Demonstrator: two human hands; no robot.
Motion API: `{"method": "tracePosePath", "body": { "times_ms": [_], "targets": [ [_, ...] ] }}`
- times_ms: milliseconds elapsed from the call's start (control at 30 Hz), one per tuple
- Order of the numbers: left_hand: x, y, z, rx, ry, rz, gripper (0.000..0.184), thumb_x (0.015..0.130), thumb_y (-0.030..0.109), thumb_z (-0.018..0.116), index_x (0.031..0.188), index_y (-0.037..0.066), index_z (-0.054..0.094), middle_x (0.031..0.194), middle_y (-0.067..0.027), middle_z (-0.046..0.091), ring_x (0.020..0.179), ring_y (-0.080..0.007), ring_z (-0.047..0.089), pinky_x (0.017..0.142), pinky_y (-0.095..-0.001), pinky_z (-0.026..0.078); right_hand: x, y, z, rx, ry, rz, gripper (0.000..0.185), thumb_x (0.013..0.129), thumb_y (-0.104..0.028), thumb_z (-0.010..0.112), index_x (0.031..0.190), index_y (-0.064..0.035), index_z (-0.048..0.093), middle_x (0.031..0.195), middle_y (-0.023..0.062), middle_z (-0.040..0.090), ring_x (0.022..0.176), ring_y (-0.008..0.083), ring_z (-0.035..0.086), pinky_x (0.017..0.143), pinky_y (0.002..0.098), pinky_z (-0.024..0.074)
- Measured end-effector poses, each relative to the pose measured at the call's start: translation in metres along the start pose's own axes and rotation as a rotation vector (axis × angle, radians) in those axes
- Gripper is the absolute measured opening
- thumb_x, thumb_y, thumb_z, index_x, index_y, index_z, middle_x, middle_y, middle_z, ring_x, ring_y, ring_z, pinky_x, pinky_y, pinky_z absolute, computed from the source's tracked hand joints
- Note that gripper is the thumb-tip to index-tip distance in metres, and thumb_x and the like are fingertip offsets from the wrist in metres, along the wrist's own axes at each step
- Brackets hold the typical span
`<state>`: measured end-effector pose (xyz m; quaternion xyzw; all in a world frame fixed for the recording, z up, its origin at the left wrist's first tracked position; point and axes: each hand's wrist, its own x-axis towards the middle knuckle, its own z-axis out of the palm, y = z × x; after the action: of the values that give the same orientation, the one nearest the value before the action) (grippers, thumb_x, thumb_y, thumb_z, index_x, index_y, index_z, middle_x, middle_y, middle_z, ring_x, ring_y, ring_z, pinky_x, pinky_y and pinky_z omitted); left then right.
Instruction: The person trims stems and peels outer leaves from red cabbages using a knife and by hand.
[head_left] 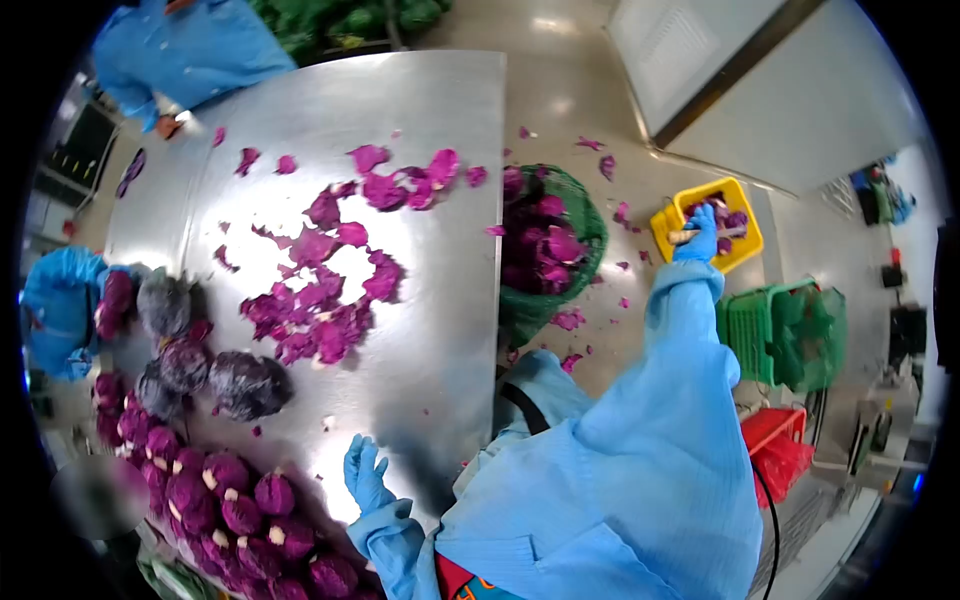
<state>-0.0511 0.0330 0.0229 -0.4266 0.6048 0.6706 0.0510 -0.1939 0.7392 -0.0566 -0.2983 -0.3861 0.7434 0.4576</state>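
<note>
My right hand (702, 238), in a blue glove, is stretched out over a yellow basket (750, 250) holding purple cabbage pieces. Its fingers are closed around a knife (683, 237); the light handle shows on one side and the blade on the other. My left hand (367, 474), also gloved in blue, is over the near part of the steel table (440, 330), with its fingers apart and nothing in them. Left of it lies a pile of peeled purple cabbages (242, 513). Darker, unpeeled-looking cabbages (248, 385) rest beyond the pile.
Loose purple leaves (325, 320) are scattered on the table and floor. A green basket (590, 235) full of leaves stands beside the table edge. Green crates (750, 335) and a red crate (775, 430) are at right. Co-workers in blue (190, 50) are at the far and left sides.
</note>
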Motion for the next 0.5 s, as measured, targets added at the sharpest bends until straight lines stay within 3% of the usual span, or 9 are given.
{"method": "tracePosePath", "body": {
  "times_ms": [100,167,267,300,367,433,467,500],
  "targets": [
    [0.01,-0.017,-0.018,-0.044,0.186,0.227,0.046,0.085,0.016,0.068,0.128,0.008,0.055,0.121,-0.0069,0.057,0.106,-0.0175,0.056,0.087,-0.0306,0.047,-0.112,0.044,0.098,-0.02,-0.331,0.338,0.049,0.085,-0.003,0.054,0.134,-0.0047,0.05,0.101,0.0037,0.062,0.068,0.0064,0.051,0.059,0.0185,0.0449],
    [0.035,-0.033,-0.042,0.319,0.425,0.411,0.051,0.086,0.016,0.067,0.133,0.007,0.05,0.131,-0.0091,0.048,0.11,-0.0204,0.052,0.09,-0.0306,0.046,-0.18,0.071,0.15,-0.083,-0.557,0.466,0.052,0.083,-0.003,0.05,0.135,-0.0058,0.05,0.105,0.0049,0.062,0.074,0.0059,0.053,0.061,0.0177,0.0459],
    [0.051,-0.031,-0.059,0.54,0.573,0.658,0.075,0.079,0.012,0.073,0.143,0.008,0.034,0.138,-0.0104,0.039,0.122,-0.0245,0.043,0.097,-0.0333,0.044,-0.275,0.082,0.222,-0.352,-0.873,0.557,0.052,0.081,-0.006,0.05,0.133,-0.0044,0.052,0.12,0.0091,0.06,0.081,0.012,0.057,0.068,0.0236,0.0494],
    [0.053,-0.021,-0.057,0.688,0.596,0.79,0.085,0.075,0.01,0.075,0.146,0.009,0.028,0.139,-0.0109,0.038,0.125,-0.0254,0.04,0.1,-0.0344,0.042,-0.287,0.106,0.23,-0.383,-1.053,0.437,0.051,0.08,-0.004,0.05,0.131,-0.0033,0.051,0.128,0.0071,0.058,0.083,0.0144,0.057,0.074,0.0258,0.0488],
    [0.071,-0.024,-0.062,0.606,0.36,0.673,0.119,0.058,0.025,0.088,0.148,0.001,0.014,0.15,-0.0179,0.022,0.138,-0.0336,0.024,0.115,-0.0401,0.02,-0.303,0.152,0.255,-0.643,-1.3,-0.298,0.053,0.079,-0.001,0.051,0.132,-0.0056,0.051,0.129,0.0032,0.059,0.09,0.0162,0.058,0.08,0.0282,0.0469],
    [0.075,-0.007,-0.041,0.586,0.204,0.63,0.132,0.05,0.038,0.091,0.148,-0.001,0.011,0.154,-0.0214,0.012,0.142,-0.0353,0.014,0.117,-0.0403,0.015,-0.325,0.164,0.306,-0.82,-1.246,-0.276,0.054,0.077,0.002,0.051,0.13,-0.0094,0.054,0.129,0.0018,0.058,0.1,0.019,0.058,0.086,0.0291,0.0445],
    [0.075,0.009,-0.026,0.634,0.152,0.649,0.135,0.048,0.042,0.091,0.148,-0.002,0.01,0.154,-0.0223,0.01,0.143,-0.0357,0.012,0.117,-0.0402,0.014,-0.336,0.156,0.334,-1.12,-1.188,-0.695,0.057,0.074,0.001,0.053,0.129,-0.0158,0.057,0.13,0.0044,0.055,0.108,0.0255,0.056,0.092,0.0332,0.0429],
    [0.084,0.015,-0.013,0.651,0.105,0.669,0.138,0.047,0.047,0.09,0.148,-0.003,0.01,0.154,-0.0241,0.008,0.143,-0.0373,0.009,0.117,-0.0413,0.013,-0.329,0.195,0.341,-1.155,-0.975,-0.855,0.056,0.075,-0.005,0.055,0.128,-0.0188,0.058,0.132,0.01,0.052,0.115,0.0319,0.052,0.097,0.0402,0.04]
  ]
}}
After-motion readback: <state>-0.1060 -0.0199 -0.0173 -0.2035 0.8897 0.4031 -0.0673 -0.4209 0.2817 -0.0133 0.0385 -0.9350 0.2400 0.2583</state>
